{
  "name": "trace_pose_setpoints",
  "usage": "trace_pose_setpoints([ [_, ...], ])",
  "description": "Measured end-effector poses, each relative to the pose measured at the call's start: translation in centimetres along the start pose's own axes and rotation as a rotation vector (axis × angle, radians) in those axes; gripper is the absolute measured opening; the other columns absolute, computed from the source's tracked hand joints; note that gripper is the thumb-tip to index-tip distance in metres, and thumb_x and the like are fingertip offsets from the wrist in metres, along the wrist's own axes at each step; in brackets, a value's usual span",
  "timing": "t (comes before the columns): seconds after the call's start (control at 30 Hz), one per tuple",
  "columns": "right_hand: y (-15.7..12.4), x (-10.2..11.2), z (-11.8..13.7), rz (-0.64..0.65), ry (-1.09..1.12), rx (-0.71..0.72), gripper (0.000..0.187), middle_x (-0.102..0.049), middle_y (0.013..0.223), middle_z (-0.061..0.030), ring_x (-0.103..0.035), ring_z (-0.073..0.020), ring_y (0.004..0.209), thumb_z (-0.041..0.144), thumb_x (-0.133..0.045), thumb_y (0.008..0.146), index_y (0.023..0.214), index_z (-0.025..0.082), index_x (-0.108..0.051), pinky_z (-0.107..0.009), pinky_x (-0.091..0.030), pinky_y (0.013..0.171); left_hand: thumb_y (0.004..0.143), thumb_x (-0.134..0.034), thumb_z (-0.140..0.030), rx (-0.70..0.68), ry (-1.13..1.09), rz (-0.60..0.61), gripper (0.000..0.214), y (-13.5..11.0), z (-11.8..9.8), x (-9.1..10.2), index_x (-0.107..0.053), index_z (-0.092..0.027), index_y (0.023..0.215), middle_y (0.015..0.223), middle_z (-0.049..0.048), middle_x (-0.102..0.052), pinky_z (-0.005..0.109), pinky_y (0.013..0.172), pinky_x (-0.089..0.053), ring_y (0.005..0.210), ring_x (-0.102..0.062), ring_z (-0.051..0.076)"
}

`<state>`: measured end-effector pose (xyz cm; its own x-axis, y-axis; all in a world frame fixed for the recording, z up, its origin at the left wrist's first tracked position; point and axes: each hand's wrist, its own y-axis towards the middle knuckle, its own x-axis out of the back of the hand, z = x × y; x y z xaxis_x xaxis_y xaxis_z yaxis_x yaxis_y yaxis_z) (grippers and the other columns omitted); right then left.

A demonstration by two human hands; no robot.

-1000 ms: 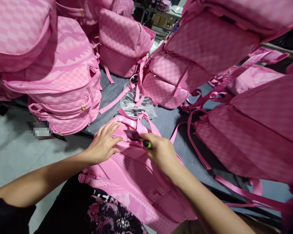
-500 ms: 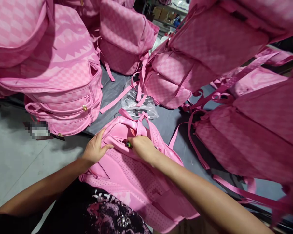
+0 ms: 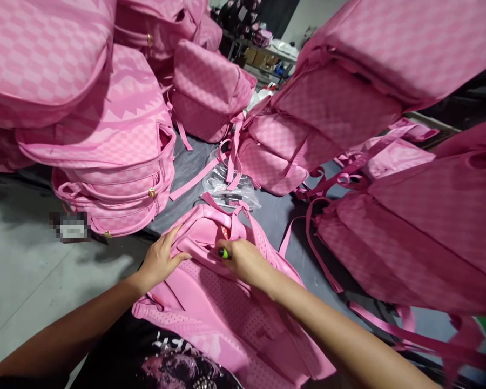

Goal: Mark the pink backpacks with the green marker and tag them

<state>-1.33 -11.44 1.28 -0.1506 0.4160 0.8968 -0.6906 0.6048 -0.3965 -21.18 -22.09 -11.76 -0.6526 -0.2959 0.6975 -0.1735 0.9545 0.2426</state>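
A pink backpack [image 3: 227, 302] lies in front of me, its dotted, padded back panel and straps facing up. My left hand [image 3: 162, 262] grips its upper left edge, fingers over the rim and thumb on the padding. Closed around a small green-and-black tool [image 3: 223, 253], my right hand [image 3: 247, 262] is at the top of the back panel, just below the carry handle and strap ends. Only the tool's rounded end shows; my fingers hide the rest, so its kind is unclear.
Pink checkered backpacks [image 3: 117, 156] are stacked at the left, and others [image 3: 308, 108] stand at the back and right. A clear plastic bag [image 3: 230, 186] and loose straps lie on the grey table surface [image 3: 190, 167]. Shelving [image 3: 267, 59] is in the background.
The view has tilted up, so everything sits slightly lower. My right hand has turned a little, and more of the tool's green end faces me. My left hand keeps its grip.
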Motion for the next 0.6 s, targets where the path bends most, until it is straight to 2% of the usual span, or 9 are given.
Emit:
trace_pose_setpoints([
  [0.17,-0.8,0.0,-1.4,0.026,0.334,0.075,0.018,-0.076,0.090,-0.0045,-0.068,-0.0149,0.080,0.015,-0.058,0.088,0.099,0.018,-0.072,-0.023,-0.046,0.073,0.088,-0.065,-0.047,-0.022,0.001,-0.026,0.069,-0.1,0.1,0.1,-0.040,-0.017,0.145,0.137,0.0167,-0.061,0.040,0.103,-0.052,0.125,-0.061,0.027],
  [0.43,0.2,1.1,-1.4,0.229,0.248,0.053,0.011,-0.070,0.078,-0.0020,-0.058,-0.0122,0.068,0.017,-0.060,0.085,0.087,0.018,-0.071,-0.022,-0.041,0.063,0.087,-0.066,-0.049,0.037,-0.018,0.002,0.071,-0.1,0.3,-0.2,-0.041,-0.020,0.146,0.137,0.0143,-0.061,0.041,0.106,-0.050,0.126,-0.060,0.028],
  [0.6,1.5,1.9,-1.7,0.452,0.391,-0.110,0.020,-0.065,0.073,0.0022,-0.053,-0.0087,0.049,0.016,-0.055,0.087,0.101,0.018,-0.069,-0.021,-0.039,0.050,0.087,-0.066,-0.050,0.063,-0.037,0.024,0.070,0.1,0.3,-0.3,-0.041,-0.021,0.146,0.135,0.0122,-0.063,0.041,0.107,-0.050,0.127,-0.060,0.027],
])
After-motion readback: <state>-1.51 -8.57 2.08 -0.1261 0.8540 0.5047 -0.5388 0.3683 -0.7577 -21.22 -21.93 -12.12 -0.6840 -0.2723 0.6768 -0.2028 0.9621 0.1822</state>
